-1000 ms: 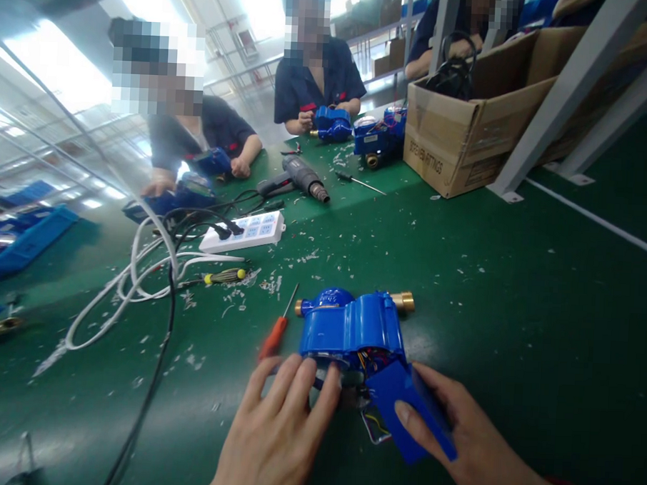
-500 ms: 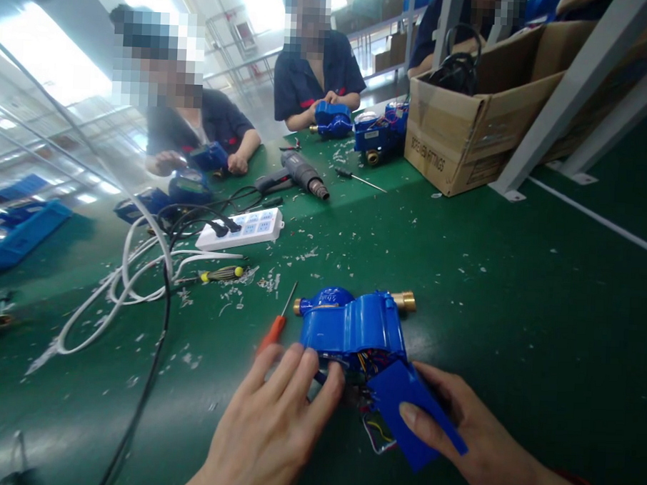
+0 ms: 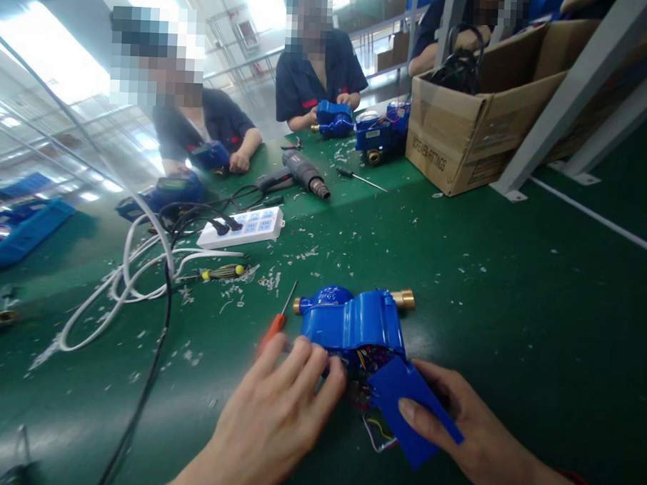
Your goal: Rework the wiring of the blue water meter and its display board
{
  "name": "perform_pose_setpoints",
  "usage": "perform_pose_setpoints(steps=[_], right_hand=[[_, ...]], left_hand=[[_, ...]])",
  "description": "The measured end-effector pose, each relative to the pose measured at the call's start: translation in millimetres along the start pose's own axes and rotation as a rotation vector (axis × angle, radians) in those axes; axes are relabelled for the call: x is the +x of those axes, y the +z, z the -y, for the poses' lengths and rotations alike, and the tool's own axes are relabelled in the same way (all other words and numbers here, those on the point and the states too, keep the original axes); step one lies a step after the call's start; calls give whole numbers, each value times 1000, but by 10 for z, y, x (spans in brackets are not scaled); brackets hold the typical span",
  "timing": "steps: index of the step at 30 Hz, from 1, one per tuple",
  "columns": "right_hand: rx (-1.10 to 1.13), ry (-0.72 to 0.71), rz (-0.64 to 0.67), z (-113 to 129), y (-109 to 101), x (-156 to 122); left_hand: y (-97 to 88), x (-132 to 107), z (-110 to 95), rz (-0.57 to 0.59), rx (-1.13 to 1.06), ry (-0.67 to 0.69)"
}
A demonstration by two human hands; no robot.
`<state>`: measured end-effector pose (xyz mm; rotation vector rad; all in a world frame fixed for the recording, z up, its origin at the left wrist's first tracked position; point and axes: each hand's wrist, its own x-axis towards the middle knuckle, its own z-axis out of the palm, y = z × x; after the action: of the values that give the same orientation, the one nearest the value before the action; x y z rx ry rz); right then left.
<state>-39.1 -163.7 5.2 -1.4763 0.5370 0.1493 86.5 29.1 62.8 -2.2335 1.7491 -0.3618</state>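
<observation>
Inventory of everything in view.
Table: 1, green, throughout
Meter: 1, blue, centre
Panel: 1, blue, beside meter
Wires: several, multicoloured, centre
Screwdrivers: 3, orange, yellow-black, black, mid-table
Heat gun: 1, grey, mid-table
Power strip: 1, white, left-centre
Cables: several, white or black, left
Scraps: many, whitish, centre
Carton: 1, brown, right
Tray: 1, blue, left
Other meters: several, blue, beyond
Co-workers: 3, dark-shirted, beyond
Left hand: 1, bare, at meter
Right hand: 1, bare, holding panel

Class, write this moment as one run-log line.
left hand: at blue device; right hand: holding blue panel; wires: exposed; orange screwdriver: beside device
</observation>
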Motion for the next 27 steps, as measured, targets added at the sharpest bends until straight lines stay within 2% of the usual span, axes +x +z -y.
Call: perform_pose_setpoints(steps=[8,27], right_hand=[[55,-35,6,-11,36,-1],[2,-29,-12,-42,7,8]], left_hand=[[-63,17,-32,67,57,14],[-50,-4,-82,77,43,5]])
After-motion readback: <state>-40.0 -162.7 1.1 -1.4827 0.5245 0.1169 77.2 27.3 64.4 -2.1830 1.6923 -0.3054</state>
